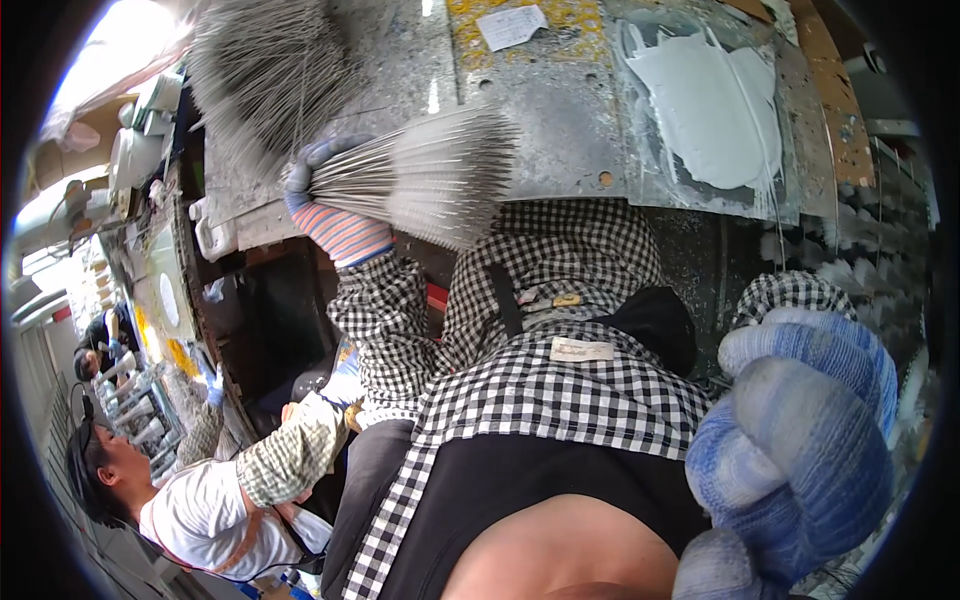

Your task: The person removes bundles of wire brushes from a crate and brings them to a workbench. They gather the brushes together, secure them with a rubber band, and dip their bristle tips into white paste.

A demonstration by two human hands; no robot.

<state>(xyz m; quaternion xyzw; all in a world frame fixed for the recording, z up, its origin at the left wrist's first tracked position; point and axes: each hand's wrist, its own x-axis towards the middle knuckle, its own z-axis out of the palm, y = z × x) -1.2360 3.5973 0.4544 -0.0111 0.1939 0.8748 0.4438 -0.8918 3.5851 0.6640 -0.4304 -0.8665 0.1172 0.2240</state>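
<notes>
My left hand point(345, 225), in an orange-and-blue striped glove, is wrapped round the narrow end of a bundle of thin wire rods point(440, 175). The rods fan out to the right over the front edge of the workbench, with a whitish band across their middle. Close to the camera at the right, my right hand point(800, 430) wears a blue-and-white knit glove with grey-coated fingertips. Its fingers are curled together; whatever they may hold is hidden.
A larger pile of similar rods point(275, 80) lies at the bench's far left. White paste point(710, 110) is spread on a board at the right, and a paper slip point(512, 27) lies at the back. A co-worker point(220, 500) sits at my left. White-tipped rods point(870, 270) stand at the right.
</notes>
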